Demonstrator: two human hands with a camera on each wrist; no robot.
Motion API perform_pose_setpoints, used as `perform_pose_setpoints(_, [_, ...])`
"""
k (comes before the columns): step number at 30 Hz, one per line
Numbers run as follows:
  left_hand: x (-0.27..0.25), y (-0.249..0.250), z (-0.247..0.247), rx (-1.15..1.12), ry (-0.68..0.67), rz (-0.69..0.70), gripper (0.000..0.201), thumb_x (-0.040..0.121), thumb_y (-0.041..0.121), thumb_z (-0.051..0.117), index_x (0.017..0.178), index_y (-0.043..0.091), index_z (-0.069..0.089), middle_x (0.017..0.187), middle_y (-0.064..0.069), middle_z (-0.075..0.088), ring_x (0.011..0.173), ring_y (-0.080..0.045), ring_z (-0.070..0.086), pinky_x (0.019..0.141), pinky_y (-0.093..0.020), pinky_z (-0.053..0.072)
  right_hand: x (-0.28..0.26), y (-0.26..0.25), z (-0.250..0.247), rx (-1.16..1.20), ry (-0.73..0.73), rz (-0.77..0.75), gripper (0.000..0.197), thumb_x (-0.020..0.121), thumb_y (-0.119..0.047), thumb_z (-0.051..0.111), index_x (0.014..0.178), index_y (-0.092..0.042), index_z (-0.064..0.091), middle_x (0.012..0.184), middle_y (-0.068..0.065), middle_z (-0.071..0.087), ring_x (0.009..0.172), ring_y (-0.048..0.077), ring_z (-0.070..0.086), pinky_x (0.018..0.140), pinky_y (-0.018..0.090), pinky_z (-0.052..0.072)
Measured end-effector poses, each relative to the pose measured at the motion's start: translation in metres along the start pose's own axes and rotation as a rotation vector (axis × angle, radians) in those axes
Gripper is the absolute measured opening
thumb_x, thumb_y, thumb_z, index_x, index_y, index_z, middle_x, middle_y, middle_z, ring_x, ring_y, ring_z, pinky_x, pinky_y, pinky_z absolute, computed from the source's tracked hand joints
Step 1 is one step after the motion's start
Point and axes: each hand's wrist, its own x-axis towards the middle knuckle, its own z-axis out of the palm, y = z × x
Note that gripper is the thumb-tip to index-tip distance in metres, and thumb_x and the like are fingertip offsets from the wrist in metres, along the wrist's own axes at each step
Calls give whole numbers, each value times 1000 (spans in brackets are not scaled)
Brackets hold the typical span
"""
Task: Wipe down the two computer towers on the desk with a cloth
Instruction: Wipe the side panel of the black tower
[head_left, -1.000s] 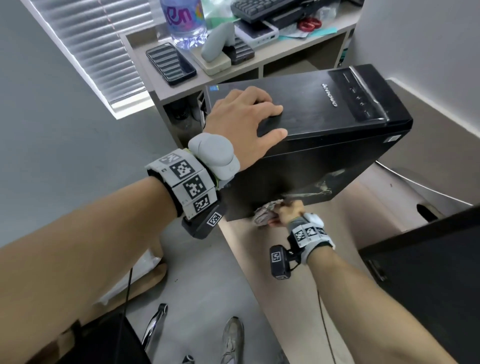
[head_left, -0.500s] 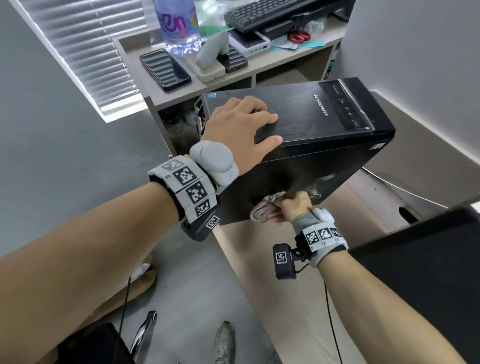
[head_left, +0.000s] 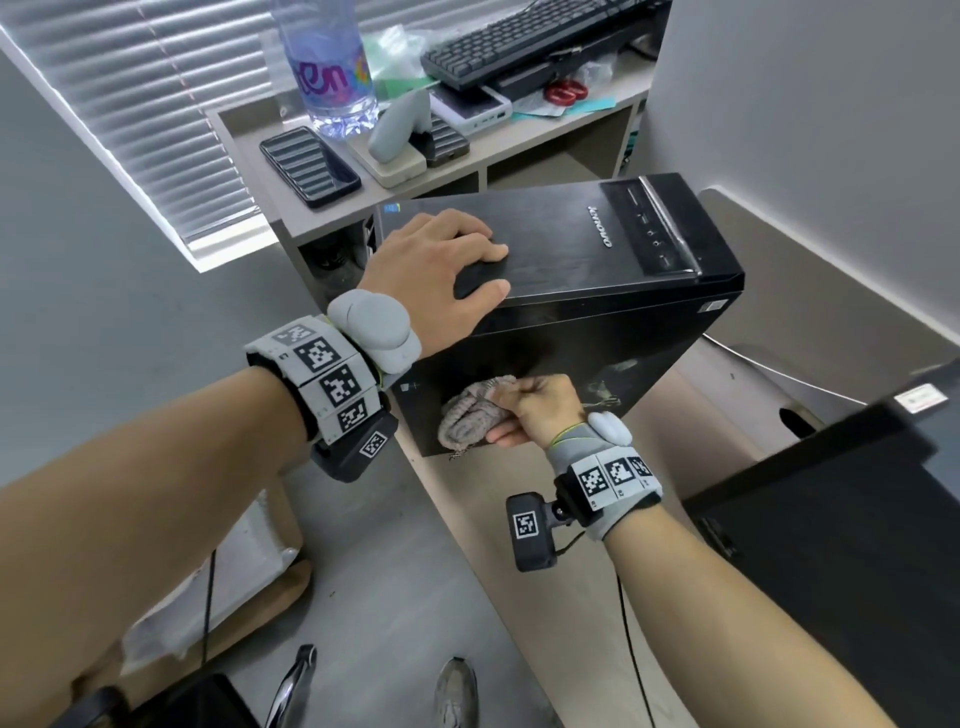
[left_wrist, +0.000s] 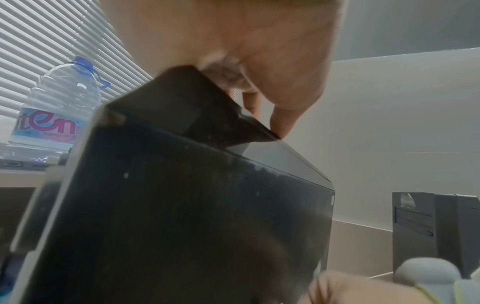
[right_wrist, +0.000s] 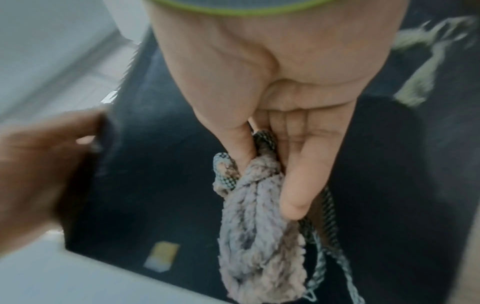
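Note:
A black computer tower (head_left: 571, 249) stands on the beige desk (head_left: 519, 545). My left hand (head_left: 441, 265) rests on its top near the rear, fingers spread on the top panel, thumb along the edge. The left wrist view shows that left hand (left_wrist: 259, 51) bearing on the tower's (left_wrist: 182, 205) top corner. My right hand (head_left: 540, 410) grips a bunched grey cloth (head_left: 467, 415) and holds it against the tower's side panel, low and near the rear corner. In the right wrist view, thumb and fingers of my right hand (right_wrist: 272, 82) pinch the cloth (right_wrist: 257, 236). A second black tower (head_left: 831, 545) stands at the right.
Behind the tower a shelf unit (head_left: 249, 135) carries a water bottle (head_left: 332, 62), a keyboard (head_left: 519, 41), a phone (head_left: 309, 166) and small devices. A wall runs along the right. The floor and a shoe (head_left: 457, 691) show below the desk edge.
My right hand has slid the cloth a little way up the side panel from its bottom edge. My left hand has stayed on the tower's top. The head view has shifted.

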Motion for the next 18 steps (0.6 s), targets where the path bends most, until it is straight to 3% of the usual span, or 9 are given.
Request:
perform_pose_setpoints(3, [1, 4, 0, 20, -22, -2, 39, 90, 50, 53, 117, 24, 65, 124, 11, 56, 112, -20, 52, 93, -31, 38, 1, 5, -28, -23, 153, 65, 14, 89, -6, 64, 87, 7, 64, 51, 19, 61, 35, 24, 60, 38, 33, 54])
perform_pose_setpoints(6, [3, 12, -1, 41, -30, -36, 39, 89, 50, 52, 114, 22, 64, 121, 6, 57, 109, -22, 52, 91, -33, 39, -4, -4, -62, -17, 263, 37, 13, 88, -5, 65, 85, 7, 63, 59, 24, 61, 36, 27, 59, 42, 38, 55])
perform_pose_setpoints(8, [9, 19, -2, 15, -18, -93, 37, 90, 50, 53, 112, 22, 63, 120, 4, 57, 110, -23, 51, 92, -34, 38, -8, -15, -85, 19, 303, -19, 13, 90, -5, 61, 80, 3, 59, 63, 23, 60, 37, 25, 60, 41, 35, 55])
perform_pose_setpoints(11, [20, 36, 0, 38, -70, -167, 42, 90, 51, 51, 125, 29, 57, 125, 1, 52, 118, -26, 44, 98, -38, 35, -12, -29, -116, 117, 343, -120, 18, 94, -6, 56, 76, -2, 57, 62, 18, 61, 41, 23, 62, 42, 29, 55])
perform_pose_setpoints(14, [28, 51, 12, 44, -84, -162, 42, 90, 51, 53, 125, 28, 58, 125, 0, 51, 122, -27, 40, 101, -39, 33, -8, -25, -126, 193, 344, -97, 18, 94, -3, 53, 77, 0, 54, 60, 17, 60, 41, 23, 63, 40, 28, 53])
perform_pose_setpoints(16, [32, 57, 19, 18, -64, -166, 38, 89, 48, 55, 118, 23, 59, 126, 1, 53, 123, -26, 41, 102, -39, 33, -2, -14, -125, 254, 353, -18, 7, 94, 2, 51, 87, 2, 50, 70, 22, 59, 43, 27, 63, 39, 30, 53])
perform_pose_setpoints(18, [36, 60, 24, 15, -27, -174, 34, 89, 46, 55, 112, 21, 57, 126, 2, 55, 124, -24, 43, 103, -40, 32, 6, -4, -127, 290, 398, 22, 10, 92, 5, 53, 85, -2, 49, 86, 27, 57, 61, 34, 64, 38, 32, 53])
